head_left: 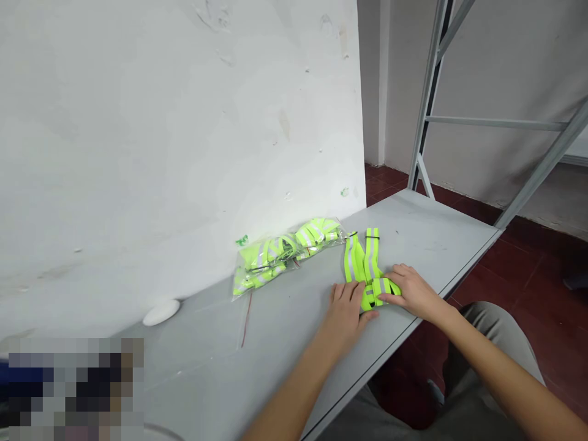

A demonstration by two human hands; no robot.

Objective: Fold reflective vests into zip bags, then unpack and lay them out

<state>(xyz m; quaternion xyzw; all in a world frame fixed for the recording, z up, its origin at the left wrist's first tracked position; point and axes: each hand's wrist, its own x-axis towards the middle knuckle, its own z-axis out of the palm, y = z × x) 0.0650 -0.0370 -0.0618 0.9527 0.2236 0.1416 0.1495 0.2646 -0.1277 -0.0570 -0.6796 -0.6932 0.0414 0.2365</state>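
A neon-yellow reflective vest made of straps with silver stripes lies partly folded on the grey tabletop. Its two longer straps stretch away from me, each crossed by a thin dark piece. My left hand grips the near left side of the folded bundle, fingers on top and thumb at the lower edge. On the opposite side, my right hand pinches the folded band between thumb and fingers. Parts of the bundle are hidden under both hands.
Clear plastic bags holding similar yellow straps lie against the white wall. An empty-looking clear bag with a red strip is nearer. A white oval object sits left. A metal frame rises at the table's right end.
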